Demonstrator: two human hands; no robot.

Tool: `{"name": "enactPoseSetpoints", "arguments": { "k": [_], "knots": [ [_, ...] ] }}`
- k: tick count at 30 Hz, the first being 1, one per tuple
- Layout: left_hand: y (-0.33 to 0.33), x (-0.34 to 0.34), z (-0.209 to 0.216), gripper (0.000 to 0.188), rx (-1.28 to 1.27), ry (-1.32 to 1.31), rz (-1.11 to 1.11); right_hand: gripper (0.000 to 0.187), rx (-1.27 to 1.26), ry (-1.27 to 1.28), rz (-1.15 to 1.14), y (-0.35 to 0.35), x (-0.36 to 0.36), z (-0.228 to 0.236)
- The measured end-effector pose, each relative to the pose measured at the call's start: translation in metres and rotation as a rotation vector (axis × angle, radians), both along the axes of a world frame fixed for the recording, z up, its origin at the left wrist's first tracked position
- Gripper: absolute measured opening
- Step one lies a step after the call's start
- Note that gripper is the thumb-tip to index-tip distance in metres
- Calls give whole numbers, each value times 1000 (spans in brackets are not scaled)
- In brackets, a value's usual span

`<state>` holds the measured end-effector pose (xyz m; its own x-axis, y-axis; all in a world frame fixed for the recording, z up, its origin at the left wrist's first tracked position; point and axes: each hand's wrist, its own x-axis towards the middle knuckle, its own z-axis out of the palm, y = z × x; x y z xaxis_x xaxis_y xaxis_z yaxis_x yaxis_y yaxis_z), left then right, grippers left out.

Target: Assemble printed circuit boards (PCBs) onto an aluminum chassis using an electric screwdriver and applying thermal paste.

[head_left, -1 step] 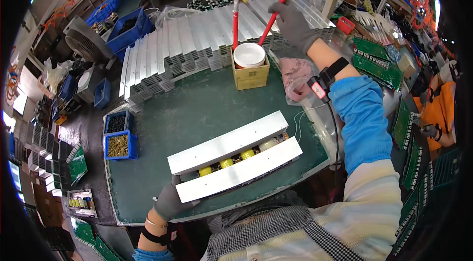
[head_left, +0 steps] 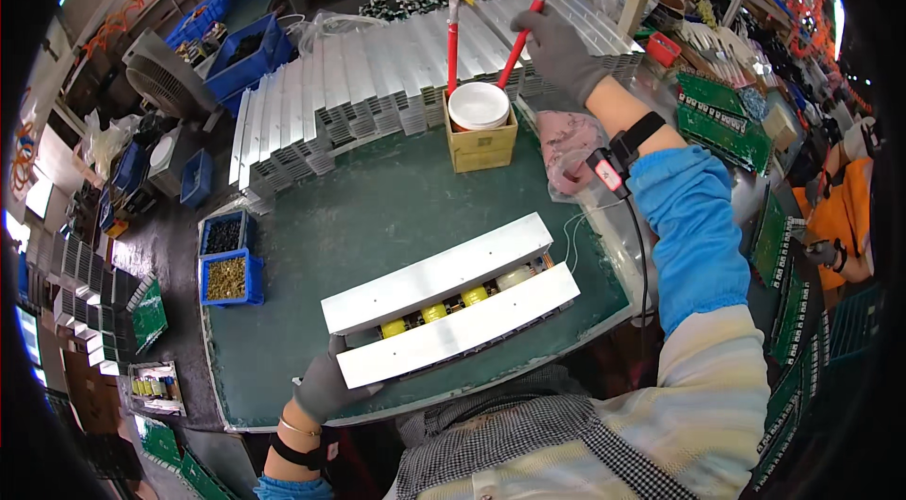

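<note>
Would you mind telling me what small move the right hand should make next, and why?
Probably carry the red-handled brush down to the white-railed assembly. The right hand holds it raised above the white tub, while the left hand steadies the assembly's near corner.

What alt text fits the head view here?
A person's gloved right hand holds a red-handled brush over a white tub in a yellow box, while the left hand steadies a long white assembly on a green mat.
</note>
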<state>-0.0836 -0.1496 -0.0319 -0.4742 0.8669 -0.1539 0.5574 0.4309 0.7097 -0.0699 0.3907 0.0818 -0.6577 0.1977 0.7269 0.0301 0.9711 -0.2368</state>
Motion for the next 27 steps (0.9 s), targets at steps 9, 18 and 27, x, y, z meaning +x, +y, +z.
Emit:
{"name": "enactPoseSetpoints", "arguments": {
  "k": [9,18,27],
  "knots": [
    [1,5,7,91,7,-53,45,31,-52,-241,-65,-21,-9,-33],
    [0,14,19,92,-21,242,99,29,45,-551,-91,-30,144,21],
    [-19,54,31,91,87,447,259,18,273,-450,-190,-62,151,-98]
  ]
}}
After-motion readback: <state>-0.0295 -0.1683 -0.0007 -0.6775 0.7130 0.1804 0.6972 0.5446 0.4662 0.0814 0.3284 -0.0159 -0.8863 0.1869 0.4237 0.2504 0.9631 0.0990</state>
